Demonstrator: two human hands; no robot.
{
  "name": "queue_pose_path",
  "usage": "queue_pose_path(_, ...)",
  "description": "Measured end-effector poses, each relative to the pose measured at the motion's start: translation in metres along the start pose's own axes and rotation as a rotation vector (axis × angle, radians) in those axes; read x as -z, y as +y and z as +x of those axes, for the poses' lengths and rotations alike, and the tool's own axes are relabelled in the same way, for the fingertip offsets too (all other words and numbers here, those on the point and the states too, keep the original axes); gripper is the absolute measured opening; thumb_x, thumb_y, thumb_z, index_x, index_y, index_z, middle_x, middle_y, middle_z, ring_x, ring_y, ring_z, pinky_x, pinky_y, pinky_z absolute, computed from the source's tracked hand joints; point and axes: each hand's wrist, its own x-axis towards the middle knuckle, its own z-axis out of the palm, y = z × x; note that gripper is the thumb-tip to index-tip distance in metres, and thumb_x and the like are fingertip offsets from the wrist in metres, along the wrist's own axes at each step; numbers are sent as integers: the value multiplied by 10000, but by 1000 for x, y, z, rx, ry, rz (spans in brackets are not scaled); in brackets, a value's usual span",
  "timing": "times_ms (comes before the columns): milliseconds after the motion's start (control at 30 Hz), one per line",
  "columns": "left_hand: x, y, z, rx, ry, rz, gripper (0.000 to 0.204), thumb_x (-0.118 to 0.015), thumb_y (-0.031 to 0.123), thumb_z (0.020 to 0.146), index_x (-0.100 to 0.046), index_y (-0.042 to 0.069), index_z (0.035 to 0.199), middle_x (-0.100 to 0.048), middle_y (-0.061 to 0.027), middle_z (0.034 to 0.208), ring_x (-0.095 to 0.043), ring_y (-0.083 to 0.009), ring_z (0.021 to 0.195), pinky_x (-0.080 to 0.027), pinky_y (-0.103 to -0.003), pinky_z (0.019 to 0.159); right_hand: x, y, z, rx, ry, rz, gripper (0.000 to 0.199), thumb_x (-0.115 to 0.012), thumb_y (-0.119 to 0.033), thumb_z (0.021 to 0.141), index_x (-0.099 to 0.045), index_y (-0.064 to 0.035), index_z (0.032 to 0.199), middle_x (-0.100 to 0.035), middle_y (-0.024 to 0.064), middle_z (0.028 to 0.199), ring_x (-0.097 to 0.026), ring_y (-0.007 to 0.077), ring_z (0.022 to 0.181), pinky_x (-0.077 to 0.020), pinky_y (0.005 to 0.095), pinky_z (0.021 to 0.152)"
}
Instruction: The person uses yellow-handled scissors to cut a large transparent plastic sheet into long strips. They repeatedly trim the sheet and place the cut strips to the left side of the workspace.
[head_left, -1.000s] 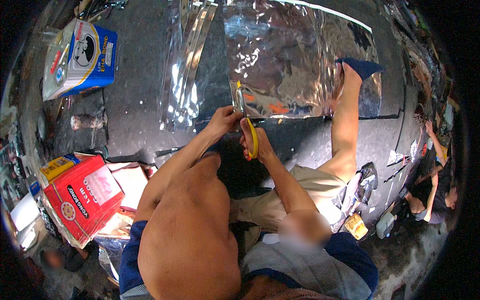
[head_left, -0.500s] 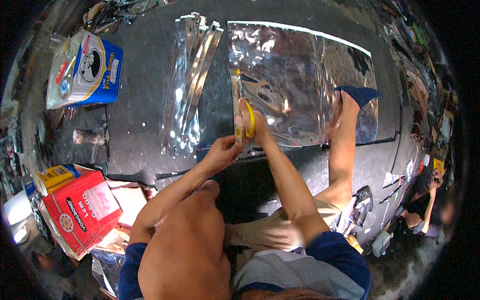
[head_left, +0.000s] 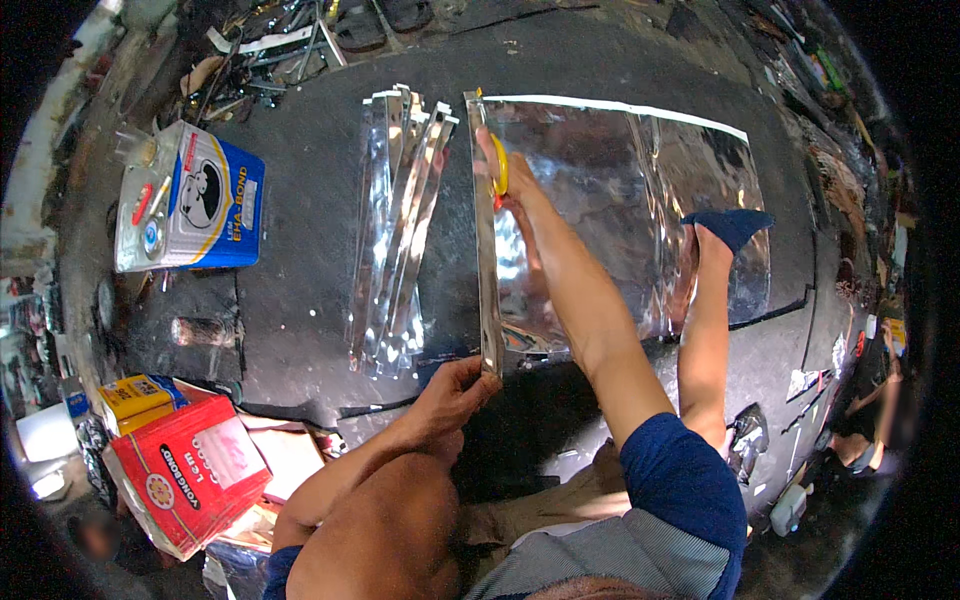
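A large silvery reflective sheet (head_left: 590,200) lies flat on dark ground, with a white far edge. Along its left side runs a narrow strip (head_left: 484,270) of the same shiny material. My right hand (head_left: 512,185) is closed round the yellow handles of scissors (head_left: 501,165) near the strip's far end; the blades mostly cannot be made out. At the near end, my left hand (head_left: 452,392) pinches the strip between thumb and fingers. Several cut shiny strips (head_left: 395,240) lie in a loose pile to the left. My foot in a dark blue sock (head_left: 738,230) rests on the sheet's right part.
At the left stand a blue and white square can (head_left: 215,200), a jar (head_left: 200,331), a red carton (head_left: 185,475) and a yellow box (head_left: 143,400). Scraps (head_left: 270,75) are heaped at the far left. Another person (head_left: 860,440) sits at the far right.
My right hand has moved away from me with the scissors, up along the sheet's left side to its far edge. My left hand stays at the near end. The whole view has shifted somewhat.
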Motion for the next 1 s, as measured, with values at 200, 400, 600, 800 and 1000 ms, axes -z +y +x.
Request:
queue_pose_path(200,2,10,-8,25,34,-18,195,-543,187,943,-597,6,994,-510,59,786,-413,-40,722,-360,-222,628,0,0,8,-13,-64,67,1049,-370,-883,673,-521,-44,1285,-666,173,851,-544,164,483,-388,295,400)
queue_pose_path(400,6,14,-19,41,51,44,178,-539,158,936,-602,6,1005,-532,36,828,-438,-60,780,-402,-250,710,3,-13,25,-9,-101,205,1050,-344,-915,643,-587,-10,1116,-580,81,650,-481,131,444,-378,293,381)
queue_pose_path(600,53,-21,-24,202,253,171,168,-557,170,904,-591,6,903,-554,2,738,-497,-108,667,-425,-282,631,3,-19,24,-51,-39,192,916,-391,-918,616,-551,-24,736,-480,30,541,-529,139,466,-449,307,434)
queue_pose_path(800,87,-46,-13,-100,775,1115,325,-644,207,811,-547,2,1044,-555,-183,986,-543,-313,912,-436,-421,771,23,11,-6,51,-118,278,829,-329,-867,714,-464,-53,639,-464,65,493,-496,168,386,-434,301,378)
queue_pose_path(1000,37,-71,71,-151,485,605,428,-703,214,779,-540,-43,1080,-622,-201,1017,-636,-288,890,-500,-356,788,32,106,-126,35,-139,438,783,-249,-783,821,-476,-61,622,-461,62,471,-495,179,389,-435,308,402)
